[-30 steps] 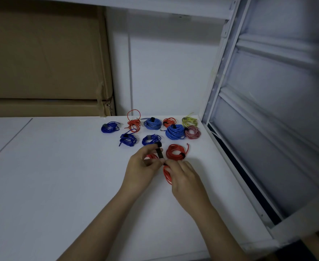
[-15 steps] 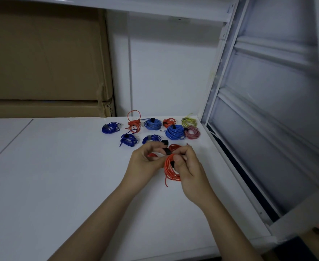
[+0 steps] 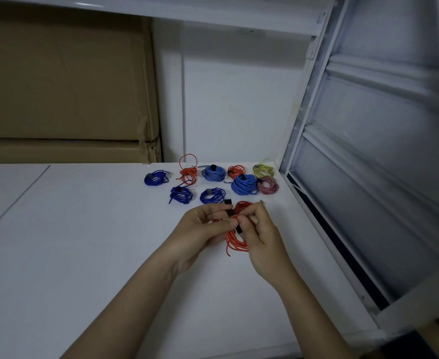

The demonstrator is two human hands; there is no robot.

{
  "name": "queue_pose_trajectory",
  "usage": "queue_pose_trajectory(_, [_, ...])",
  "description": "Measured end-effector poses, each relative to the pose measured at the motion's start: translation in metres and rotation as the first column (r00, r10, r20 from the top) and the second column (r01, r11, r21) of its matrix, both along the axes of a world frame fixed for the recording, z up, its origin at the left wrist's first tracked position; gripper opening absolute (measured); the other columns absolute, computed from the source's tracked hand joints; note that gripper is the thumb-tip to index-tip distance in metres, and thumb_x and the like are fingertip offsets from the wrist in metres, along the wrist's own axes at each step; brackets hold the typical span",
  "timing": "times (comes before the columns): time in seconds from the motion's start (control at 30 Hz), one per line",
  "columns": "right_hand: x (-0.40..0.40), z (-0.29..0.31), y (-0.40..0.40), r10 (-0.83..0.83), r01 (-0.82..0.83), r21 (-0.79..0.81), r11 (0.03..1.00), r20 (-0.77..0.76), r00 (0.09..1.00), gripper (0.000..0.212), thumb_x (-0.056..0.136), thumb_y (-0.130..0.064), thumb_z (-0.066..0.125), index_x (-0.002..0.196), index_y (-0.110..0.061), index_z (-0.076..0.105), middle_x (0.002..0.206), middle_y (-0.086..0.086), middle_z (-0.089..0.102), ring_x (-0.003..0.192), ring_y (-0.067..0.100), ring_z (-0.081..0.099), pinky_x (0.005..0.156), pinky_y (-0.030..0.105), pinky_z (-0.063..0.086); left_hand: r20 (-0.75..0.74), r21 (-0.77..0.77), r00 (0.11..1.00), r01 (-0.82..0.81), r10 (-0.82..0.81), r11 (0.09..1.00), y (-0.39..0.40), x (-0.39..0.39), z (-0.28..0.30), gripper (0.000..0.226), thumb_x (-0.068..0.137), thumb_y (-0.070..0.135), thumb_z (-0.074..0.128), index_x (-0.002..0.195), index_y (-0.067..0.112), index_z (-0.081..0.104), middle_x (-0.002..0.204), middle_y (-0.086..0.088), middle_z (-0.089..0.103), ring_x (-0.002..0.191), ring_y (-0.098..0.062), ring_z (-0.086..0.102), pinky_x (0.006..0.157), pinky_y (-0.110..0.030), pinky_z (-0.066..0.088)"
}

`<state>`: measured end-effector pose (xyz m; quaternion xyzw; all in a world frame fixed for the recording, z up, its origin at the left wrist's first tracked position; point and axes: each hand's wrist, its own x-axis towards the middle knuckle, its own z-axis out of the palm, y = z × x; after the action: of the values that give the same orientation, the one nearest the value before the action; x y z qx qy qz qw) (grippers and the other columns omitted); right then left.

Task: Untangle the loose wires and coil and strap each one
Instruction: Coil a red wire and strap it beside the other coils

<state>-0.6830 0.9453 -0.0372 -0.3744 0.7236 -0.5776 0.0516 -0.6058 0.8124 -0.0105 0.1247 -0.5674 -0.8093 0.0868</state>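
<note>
Orange wire coil (image 3: 235, 239) pinched by both hands (black strap (image 3: 230, 213) on).

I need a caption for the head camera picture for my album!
Both hands, left hand and right hand, wrap a black strap around an orange wire coil.

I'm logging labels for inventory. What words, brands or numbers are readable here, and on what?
None can be read. The cardboard boxes show plain faces, the strapped wire coils and the black strap carry no visible print, and the white table is unmarked.
</note>
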Motion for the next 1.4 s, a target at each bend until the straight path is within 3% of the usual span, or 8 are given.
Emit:
queue_pose_trajectory(0.2, [0.0, 0.002, 0.001, 0.137, -0.127, -0.089, 0.988, 0.109, 0.985, 0.013, 0.093, -0.028, 0.046, 0.085, -0.023, 0.055, 0.079, -0.011, 0.062, 0.073, 0.004, 0.058, 0.07, 0.018, 0.047, -0.003, -0.095, 0.999, -0.041, 0.041, 0.995, -0.006, 0.003, 0.0, 0.037, 0.067, 0.009, 0.078, 0.102, 0.018, 0.069, 0.088, -0.001, 0.071, 0.081, -0.017, 0.069, 0.071, -0.025, 0.055])
queue_pose_trajectory(0.33, [0.0, 0.005, 0.0, 0.034, -0.041, -0.054, 0.998, -0.126, 0.991, 0.016, 0.095, -0.028, 0.046, 0.09, -0.035, 0.059, 0.093, -0.019, 0.06, 0.092, 0.003, 0.055, 0.082, 0.019, 0.043, -0.015, -0.104, 0.995, -0.098, 0.097, 0.99, -0.005, 0.002, -0.001, 0.028, 0.077, 0.002, 0.073, 0.1, 0.017, 0.07, 0.08, 0.0, 0.07, 0.075, -0.014, 0.069, 0.063, -0.02, 0.054])
queue_pose_trajectory(0.47, [-0.001, -0.001, -0.002, -0.21, 0.169, -0.126, 0.977, -0.491, 0.846, 0.027, 0.094, -0.02, 0.047, 0.104, -0.012, 0.071, 0.097, -0.007, 0.064, 0.097, 0.006, 0.051, 0.086, 0.025, 0.043, -0.063, -0.112, 0.982, -0.184, 0.178, 0.976, -0.007, 0.0, -0.001, 0.028, 0.076, 0.0, 0.074, 0.098, 0.016, 0.071, 0.077, 0.002, 0.071, 0.079, -0.016, 0.071, 0.068, -0.022, 0.055])
queue_pose_trajectory(0.77, [-0.003, -0.001, 0.007, -0.138, 0.121, -0.072, 0.99, -0.654, 0.744, 0.037, 0.084, 0.008, 0.053, 0.114, -0.006, 0.069, 0.107, 0.005, 0.07, 0.101, 0.014, 0.061, 0.092, 0.02, 0.047, -0.062, -0.123, 0.974, -0.226, 0.22, 0.966, -0.012, -0.005, 0.003, 0.026, 0.078, -0.001, 0.072, 0.098, 0.014, 0.07, 0.079, 0.0, 0.074, 0.078, -0.015, 0.072, 0.065, -0.018, 0.055])
queue_pose_trajectory(0.97, [0.0, 0.02, 0.008, -0.082, 0.052, -0.076, 0.996, -0.474, 0.877, 0.022, 0.091, -0.024, 0.06, 0.108, -0.016, 0.072, 0.1, -0.013, 0.07, 0.094, -0.004, 0.062, 0.083, 0.013, 0.048, -0.135, -0.286, 0.959, -0.278, 0.249, 0.917, -0.01, -0.006, 0.008, 0.026, 0.077, 0.005, 0.076, 0.095, 0.022, 0.07, 0.079, 0.01, 0.072, 0.074, -0.008, 0.071, 0.066, -0.018, 0.056])
queue_pose_trajectory(1.1, [-0.005, 0.025, 0.007, -0.046, 0.065, 0.04, 0.997, -0.364, 0.93, 0.02, 0.091, -0.016, 0.062, 0.108, -0.027, 0.064, 0.094, -0.02, 0.067, 0.09, -0.006, 0.064, 0.076, 0.01, 0.049, -0.139, -0.309, 0.955, -0.294, 0.263, 0.905, -0.01, -0.006, 0.011, 0.028, 0.076, 0.005, 0.077, 0.096, 0.023, 0.07, 0.078, 0.01, 0.072, 0.074, -0.01, 0.071, 0.068, -0.02, 0.057])
queue_pose_trajectory(1.3, [-0.001, 0.026, 0.007, -0.032, 0.11, 0.094, 0.99, -0.6, 0.8, 0.029, 0.09, -0.013, 0.057, 0.116, -0.011, 0.068, 0.105, 0.0, 0.072, 0.093, 0.014, 0.068, 0.078, 0.029, 0.056, -0.076, -0.216, 0.958, -0.288, 0.278, 0.933, -0.012, -0.006, 0.011, 0.026, 0.076, 0.004, 0.077, 0.095, 0.022, 0.072, 0.087, 0.0, 0.073, 0.08, -0.018, 0.073, 0.069, -0.023, 0.057])
queue_pose_trajectory(1.4, [-0.005, 0.029, 0.009, 0.073, 0.041, 0.188, 0.981, -0.562, 0.824, 0.033, 0.091, -0.014, 0.059, 0.123, -0.009, 0.064, 0.116, 0.003, 0.069, 0.105, 0.016, 0.066, 0.087, 0.032, 0.055, -0.027, -0.191, 0.96, -0.279, 0.279, 0.941, -0.013, -0.006, 0.011, 0.027, 0.076, 0.005, 0.076, 0.099, 0.019, 0.072, 0.092, -0.003, 0.075, 0.085, -0.02, 0.073, 0.073, -0.029, 0.055])
